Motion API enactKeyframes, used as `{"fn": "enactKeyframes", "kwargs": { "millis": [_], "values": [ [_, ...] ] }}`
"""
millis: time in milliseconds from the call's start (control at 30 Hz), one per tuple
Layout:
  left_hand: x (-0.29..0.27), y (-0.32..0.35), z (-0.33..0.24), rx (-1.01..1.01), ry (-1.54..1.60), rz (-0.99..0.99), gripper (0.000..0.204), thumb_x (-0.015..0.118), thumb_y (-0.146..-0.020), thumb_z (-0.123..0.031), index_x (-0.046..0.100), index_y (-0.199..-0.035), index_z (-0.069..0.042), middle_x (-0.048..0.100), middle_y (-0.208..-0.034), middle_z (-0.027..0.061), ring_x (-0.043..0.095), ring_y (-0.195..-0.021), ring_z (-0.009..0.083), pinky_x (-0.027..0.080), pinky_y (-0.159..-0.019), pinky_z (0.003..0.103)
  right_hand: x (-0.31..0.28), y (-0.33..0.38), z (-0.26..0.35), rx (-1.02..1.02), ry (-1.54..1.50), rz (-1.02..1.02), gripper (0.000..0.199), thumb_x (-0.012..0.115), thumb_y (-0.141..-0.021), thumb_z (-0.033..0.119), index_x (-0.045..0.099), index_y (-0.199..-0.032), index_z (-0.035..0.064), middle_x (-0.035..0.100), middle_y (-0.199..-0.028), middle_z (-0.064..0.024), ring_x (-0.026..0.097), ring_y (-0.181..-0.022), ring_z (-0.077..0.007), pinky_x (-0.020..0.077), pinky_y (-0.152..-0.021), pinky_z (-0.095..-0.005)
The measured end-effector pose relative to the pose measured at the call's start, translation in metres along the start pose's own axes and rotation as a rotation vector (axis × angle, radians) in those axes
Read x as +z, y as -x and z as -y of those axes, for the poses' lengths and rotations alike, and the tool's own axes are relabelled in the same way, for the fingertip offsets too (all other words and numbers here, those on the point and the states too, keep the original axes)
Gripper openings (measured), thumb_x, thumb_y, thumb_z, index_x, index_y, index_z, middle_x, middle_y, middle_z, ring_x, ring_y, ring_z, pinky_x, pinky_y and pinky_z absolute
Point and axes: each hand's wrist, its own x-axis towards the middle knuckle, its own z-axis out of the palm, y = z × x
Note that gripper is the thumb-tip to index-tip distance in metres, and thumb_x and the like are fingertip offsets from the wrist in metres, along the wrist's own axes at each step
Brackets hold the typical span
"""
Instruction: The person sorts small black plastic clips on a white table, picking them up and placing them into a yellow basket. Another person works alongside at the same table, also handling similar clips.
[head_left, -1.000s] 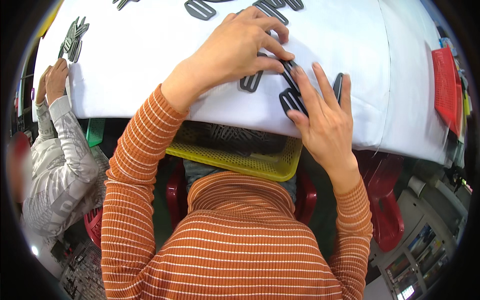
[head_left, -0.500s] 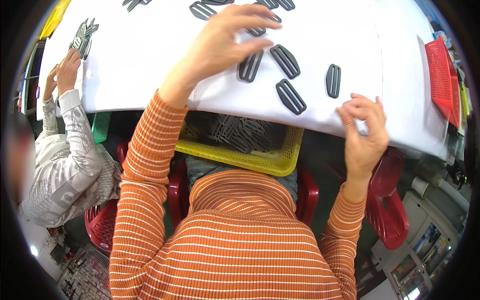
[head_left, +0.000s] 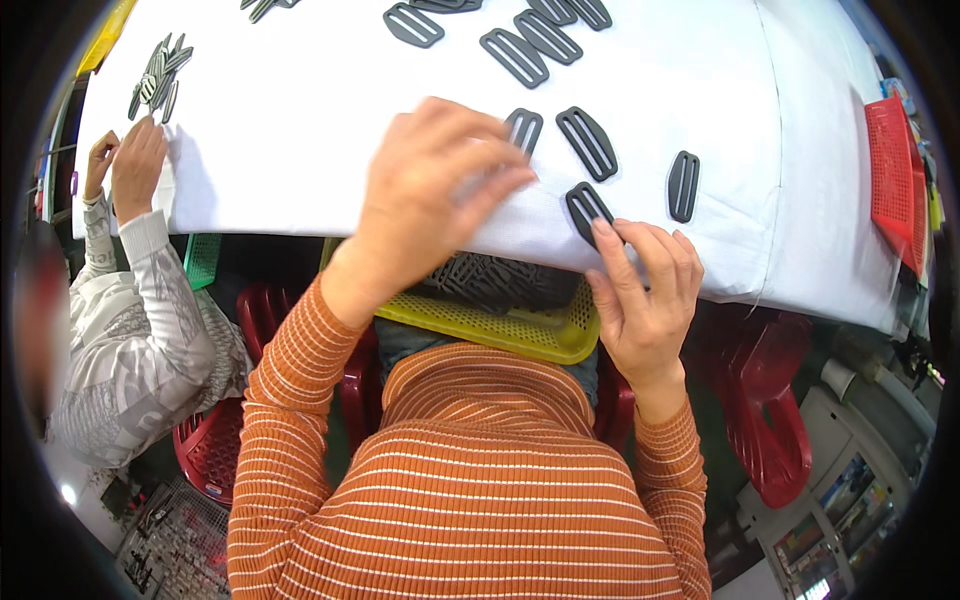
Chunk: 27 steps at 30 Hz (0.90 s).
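Note:
Several black plastic strap slider buckles, flat with two long slots, lie scattered on the white-covered table (head_left: 300, 130). My left hand (head_left: 430, 190), blurred by motion, hovers over the table's near edge, its fingers apart and nothing seen in them. Just beyond its fingertips is one slider buckle (head_left: 526, 128), partly hidden. My right hand (head_left: 650, 290) is open at the table edge. Its index fingertip overlaps the lower end of another slider buckle (head_left: 583, 208); I cannot tell whether it presses on it. Two more, a slider buckle (head_left: 587, 144) and a slider buckle (head_left: 684, 186), lie nearby.
A yellow basket (head_left: 500, 335) of black buckles sits at my lap under the table edge. At left, a co-worker's hands (head_left: 138, 168) are beside a buckle pile (head_left: 158, 78). A red basket (head_left: 893, 180) stands at the right, above a dark red chair (head_left: 765, 400).
My left hand has drawn back toward me from the buckles. My right hand has moved left, onto the nearest buckle's end. The whole view has shifted slightly.

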Motion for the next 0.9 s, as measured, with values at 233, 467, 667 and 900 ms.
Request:
{"fn": "enactKeyframes", "kwargs": {
  "millis": [233, 467, 667, 900],
  "values": [
    [0.026, 0.001, 0.003, 0.144, -0.074, 0.249, 0.044, 0.063, -0.081, -0.002, 0.070, -0.120, -0.020, 0.065, -0.126, -0.0050, 0.050, -0.127, 0.0247, 0.038, -0.099, 0.043, 0.017, -0.016, 0.010, 0.016, 0.154, 0.196, 0.046, 0.073, -0.080, 0.032, 0.068, -0.124, 0.0159, 0.056, -0.116, -0.0017, 0.052, -0.108, -0.0212, 0.0329, -0.105, -0.0507],
    [0.023, -0.001, 0.019, 0.093, -0.060, 0.191, 0.052, 0.057, -0.077, 0.005, 0.076, -0.110, -0.031, 0.062, -0.125, -0.0048, 0.048, -0.129, 0.0243, 0.036, -0.106, 0.042, 0.009, -0.018, 0.016, -0.019, 0.161, 0.246, 0.053, 0.072, -0.080, 0.037, 0.065, -0.126, 0.0132, 0.056, -0.111, -0.0009, 0.053, -0.104, -0.0224, 0.0330, -0.107, -0.0536],
    [0.025, -0.002, 0.026, 0.091, 0.011, 0.183, 0.050, 0.059, -0.075, 0.003, 0.077, -0.109, -0.029, 0.063, -0.122, -0.0022, 0.048, -0.129, 0.0248, 0.035, -0.106, 0.042, 0.018, -0.033, 0.027, 0.037, 0.215, 0.296, 0.052, 0.071, -0.080, 0.038, 0.066, -0.125, 0.0122, 0.060, -0.120, -0.0024, 0.056, -0.111, -0.0228, 0.0312, -0.108, -0.0572],
    [0.026, 0.007, 0.017, 0.085, 0.020, 0.160, 0.045, 0.061, -0.077, -0.001, 0.077, -0.108, -0.028, 0.062, -0.122, -0.0018, 0.048, -0.128, 0.0251, 0.035, -0.105, 0.042, 0.007, -0.015, 0.026, -0.043, 0.216, 0.277, 0.050, 0.071, -0.081, 0.038, 0.066, -0.124, 0.0119, 0.059, -0.115, -0.0040, 0.057, -0.107, -0.0247, 0.0387, -0.100, -0.0580]
  ]
}}
